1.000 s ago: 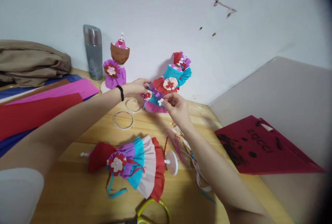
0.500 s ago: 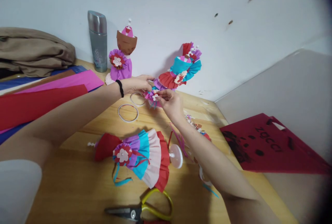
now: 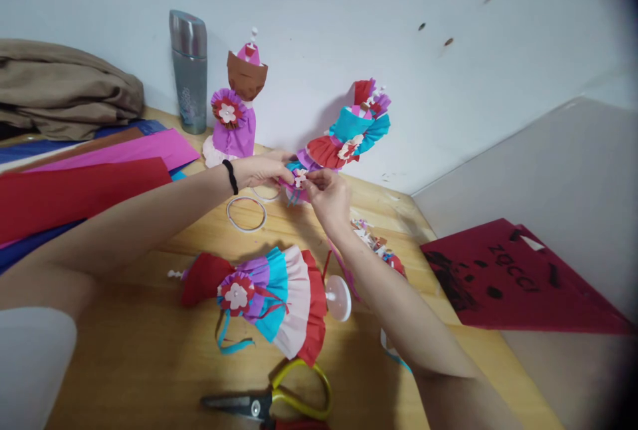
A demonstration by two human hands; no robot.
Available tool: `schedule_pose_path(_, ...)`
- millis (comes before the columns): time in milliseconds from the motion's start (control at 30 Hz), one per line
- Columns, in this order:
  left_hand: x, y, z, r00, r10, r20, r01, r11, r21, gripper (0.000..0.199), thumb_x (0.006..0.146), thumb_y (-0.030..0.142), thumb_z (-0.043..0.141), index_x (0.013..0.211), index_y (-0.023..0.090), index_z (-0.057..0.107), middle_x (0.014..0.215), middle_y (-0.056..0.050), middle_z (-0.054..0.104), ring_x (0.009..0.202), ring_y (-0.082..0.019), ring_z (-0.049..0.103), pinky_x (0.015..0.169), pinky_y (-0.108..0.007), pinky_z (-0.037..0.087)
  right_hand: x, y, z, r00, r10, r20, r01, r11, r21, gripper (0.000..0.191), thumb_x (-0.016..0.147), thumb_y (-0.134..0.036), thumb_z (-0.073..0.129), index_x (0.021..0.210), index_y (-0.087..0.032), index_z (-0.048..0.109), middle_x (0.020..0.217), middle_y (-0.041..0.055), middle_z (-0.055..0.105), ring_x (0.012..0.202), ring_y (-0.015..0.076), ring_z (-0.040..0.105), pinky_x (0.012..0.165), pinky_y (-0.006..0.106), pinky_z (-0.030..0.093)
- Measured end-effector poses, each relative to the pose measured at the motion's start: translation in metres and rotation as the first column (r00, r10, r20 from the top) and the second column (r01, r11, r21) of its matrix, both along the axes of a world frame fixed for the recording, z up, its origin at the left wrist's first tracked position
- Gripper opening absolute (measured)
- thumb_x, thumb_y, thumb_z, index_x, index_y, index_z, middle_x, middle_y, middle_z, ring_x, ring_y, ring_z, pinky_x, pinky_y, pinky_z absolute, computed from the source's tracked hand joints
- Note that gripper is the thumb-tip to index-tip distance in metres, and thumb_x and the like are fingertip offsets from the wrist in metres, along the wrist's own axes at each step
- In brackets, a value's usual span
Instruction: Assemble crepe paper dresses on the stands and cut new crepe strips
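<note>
1. The steel-capped bottle [image 3: 188, 74] stood upright at 10 o'clock from the hands; its contents could not be seen. The red bag [image 3: 518, 280] lay tilted between 3 and 4 o'clock, its contents hidden too.
2. The right hand [image 3: 331, 201] reached in from 5 o'clock, thumb and fingertips pinched together on the white flower [image 3: 300, 178].
3. The left hand [image 3: 269, 169], a black band at its wrist, came from 8 o'clock, its fingers bent at the lower part of the ruffled paper dress [image 3: 323, 151]; whether they were clamped, one could not tell.
4. That dress leaned near the wall [image 3: 319, 11], its upper part towards 1 o'clock.
5. A brown-and-purple dress [image 3: 239, 131] stood at 11 o'clock; a striped dress [image 3: 284, 297] lay at 7 o'clock, above yellow-handled scissors [image 3: 299, 393] at 6.
6. On the wooden worktop [image 3: 149, 350], a white ring [image 3: 228, 214] lay at 8 o'clock, coloured sheets [image 3: 84, 194] at 9 and paper scraps [image 3: 371, 240] at 4. Dark spots [image 3: 449, 42] marked the wall around 2 o'clock.
</note>
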State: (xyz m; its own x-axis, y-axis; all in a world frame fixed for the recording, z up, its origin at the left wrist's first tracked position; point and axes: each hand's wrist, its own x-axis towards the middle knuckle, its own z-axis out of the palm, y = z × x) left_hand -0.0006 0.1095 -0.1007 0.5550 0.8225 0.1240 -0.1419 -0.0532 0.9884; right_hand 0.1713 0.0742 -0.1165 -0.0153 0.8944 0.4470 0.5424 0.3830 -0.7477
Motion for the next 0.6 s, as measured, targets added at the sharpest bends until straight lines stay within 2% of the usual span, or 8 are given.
schedule_pose_path(100,0.0005,-0.0013,0.0016,0.998,-0.056,0.032,0.059,0.995,-0.083,0.04,0.055,-0.001,0.072,0.092,0.013,0.064,0.08,0.0,0.067,0.078,-0.015,0.061,0.082,-0.033,0.05,-0.002,-0.0006,0.0004,1.0,-0.018,0.004,0.018,1.0,0.024,0.007,0.074,-0.022,0.064,0.08,-0.019,0.065,0.081,0.0079,0.075,0.072,0.0225,0.07,0.067,0.036,0.055)
schedule_pose_path(200,0.0011,-0.0028,0.0023,0.998,-0.035,0.052,0.04,0.995,-0.095,0.037,0.058,0.0,0.073,0.091,0.013,0.063,0.082,-0.001,0.068,0.08,-0.016,0.061,0.083,-0.033,0.048,-0.0025,-0.0012,0.0009,0.999,-0.045,0.006,0.045,0.998,0.049,0.006,0.075,-0.023,0.064,0.08,-0.019,0.065,0.078,0.0076,0.074,0.068,0.022,0.069,0.066,0.036,0.055)
schedule_pose_path(367,0.0007,-0.0016,-0.0004,1.0,0.012,0.026,-0.008,0.99,-0.14,0.032,0.068,0.008,0.074,0.097,0.014,0.064,0.085,-0.003,0.07,0.079,-0.018,0.064,0.084,-0.04,0.049,-0.0005,-0.0025,0.0025,0.995,-0.088,0.037,0.085,0.993,0.081,0.006,0.075,-0.023,0.063,0.08,-0.019,0.066,0.076,0.0067,0.074,0.066,0.0215,0.068,0.065,0.035,0.054)
schedule_pose_path(600,0.0013,0.0023,-0.0058,1.0,0.02,0.022,-0.016,0.982,-0.186,0.041,0.065,0.012,0.079,0.103,0.014,0.064,0.093,-0.007,0.07,0.077,-0.017,0.067,0.081,-0.037,0.053,0.0009,-0.0003,0.0019,0.986,-0.144,0.078,0.135,0.985,0.108,0.006,0.074,-0.022,0.065,0.078,-0.019,0.067,0.075,0.0064,0.073,0.067,0.021,0.067,0.066,0.034,0.052)
